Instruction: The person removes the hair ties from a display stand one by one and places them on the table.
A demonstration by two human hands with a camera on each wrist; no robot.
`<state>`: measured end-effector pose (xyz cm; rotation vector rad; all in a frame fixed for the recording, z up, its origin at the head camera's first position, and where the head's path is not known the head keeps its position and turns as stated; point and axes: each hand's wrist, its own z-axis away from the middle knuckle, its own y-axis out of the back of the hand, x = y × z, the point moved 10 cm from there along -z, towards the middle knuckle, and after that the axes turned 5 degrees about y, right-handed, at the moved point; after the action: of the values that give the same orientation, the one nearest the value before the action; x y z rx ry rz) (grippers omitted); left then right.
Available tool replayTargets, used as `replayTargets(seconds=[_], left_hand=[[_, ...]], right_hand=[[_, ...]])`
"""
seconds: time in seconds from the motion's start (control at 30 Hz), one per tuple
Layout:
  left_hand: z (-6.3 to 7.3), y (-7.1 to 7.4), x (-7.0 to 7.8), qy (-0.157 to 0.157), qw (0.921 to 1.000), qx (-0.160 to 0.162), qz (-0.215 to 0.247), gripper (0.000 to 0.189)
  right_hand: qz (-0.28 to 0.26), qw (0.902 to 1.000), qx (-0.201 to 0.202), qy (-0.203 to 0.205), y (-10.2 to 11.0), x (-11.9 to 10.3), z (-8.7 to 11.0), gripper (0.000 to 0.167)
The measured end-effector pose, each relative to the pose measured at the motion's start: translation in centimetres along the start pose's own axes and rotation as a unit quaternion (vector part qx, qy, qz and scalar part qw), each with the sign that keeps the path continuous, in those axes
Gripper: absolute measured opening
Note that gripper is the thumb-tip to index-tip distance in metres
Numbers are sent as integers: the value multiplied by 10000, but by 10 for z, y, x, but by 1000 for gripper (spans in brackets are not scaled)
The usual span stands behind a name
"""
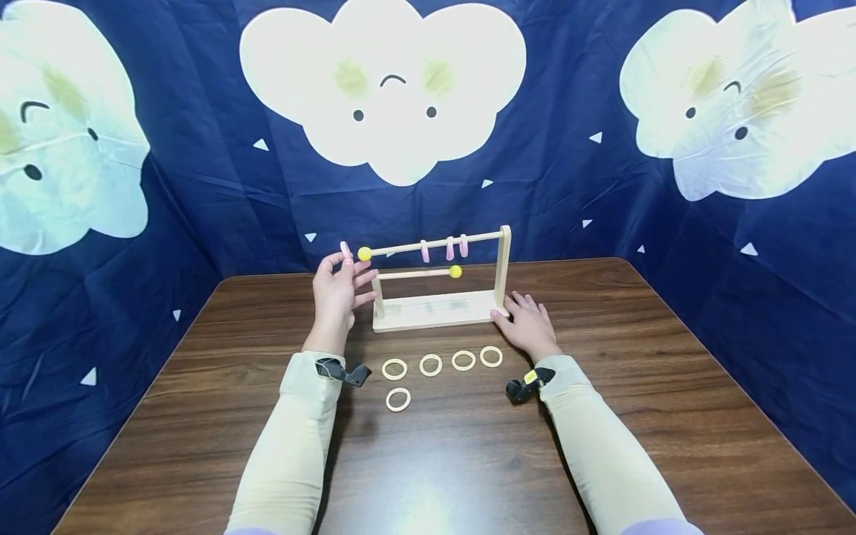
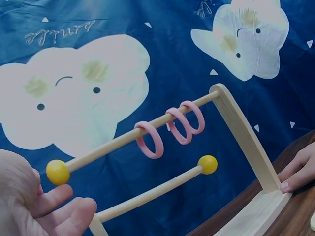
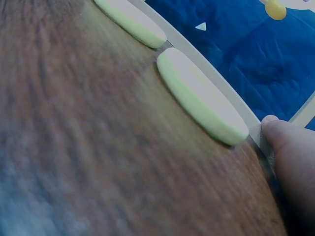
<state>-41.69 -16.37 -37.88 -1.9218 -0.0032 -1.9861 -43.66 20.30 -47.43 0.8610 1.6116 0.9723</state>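
My left hand (image 1: 334, 293) pinches a pink ring (image 1: 345, 250) between thumb and finger, just left of the yellow ball (image 1: 364, 253) at the free end of the upper rod. In the left wrist view, fingers hide most of that ring. Three pink rings (image 2: 149, 140) hang on the upper rod (image 2: 108, 149) of a wooden stand (image 1: 435, 310). Its shorter lower rod (image 1: 414, 274) carries no ring and ends in another yellow ball (image 1: 455, 271). At the stand's right end, my right hand (image 1: 528, 325) rests with thumb touching the base and fingers spread beside the upright.
Several cream rings (image 1: 394, 379) lie flat on the brown table (image 1: 455, 438) in front of the stand, most in a row and one nearer me. Behind the table hangs a blue cloth (image 1: 200, 148) with white clouds.
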Motion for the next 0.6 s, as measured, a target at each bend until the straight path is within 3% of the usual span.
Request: replayTargets(seconds=[0.2,0.37,0.53,0.6], left_hand=[[8,9,4,-77,9986,-37,-515,15],[16,15,10,-372,9937,-84,-1055,18],[25,17,22,-916,9827,-76,-1608,22],[30,16,30,-1303,9730,-35,-1907,20]], right_hand=[[39,10000,0,4,2,-2,1,71],[38,10000,-22,12,3,-4,1,70],[14,10000,-45,9,2,-3,1,70],[16,10000,-54,5,2,-3,1,70]])
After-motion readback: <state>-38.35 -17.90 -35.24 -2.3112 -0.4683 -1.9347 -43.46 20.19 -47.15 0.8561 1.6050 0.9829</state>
